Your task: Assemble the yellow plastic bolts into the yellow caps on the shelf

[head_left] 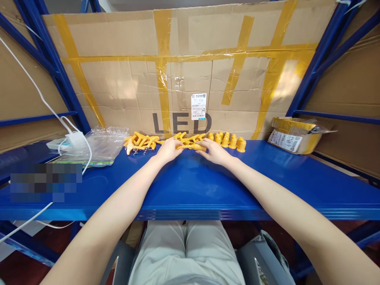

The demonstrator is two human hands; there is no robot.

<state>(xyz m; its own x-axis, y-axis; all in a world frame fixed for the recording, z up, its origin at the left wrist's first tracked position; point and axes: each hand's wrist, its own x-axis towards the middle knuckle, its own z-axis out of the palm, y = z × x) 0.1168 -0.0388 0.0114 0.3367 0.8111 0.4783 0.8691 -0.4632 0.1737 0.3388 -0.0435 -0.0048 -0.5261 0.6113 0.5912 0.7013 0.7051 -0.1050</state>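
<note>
My left hand (170,149) and my right hand (216,151) meet over the far part of the blue shelf, with their fingers closed on a yellow plastic piece (196,146) that lies level between them. Its ends are partly hidden by my fingers. Just behind it are several yellow branched plastic pieces (192,138). Left of my left hand lies a pile of similar branched yellow pieces (142,139), with small dark metal bits (144,151) at its front. Several yellow bell-shaped cups (233,141) stand upright beyond my right hand.
A large taped cardboard sheet (127,87) closes off the back. On the left are a clear plastic bag (101,144), a white plug (75,139) and a white cable (38,95). An opened small carton (293,136) sits at right. Blue posts (314,75) flank the shelf (202,186).
</note>
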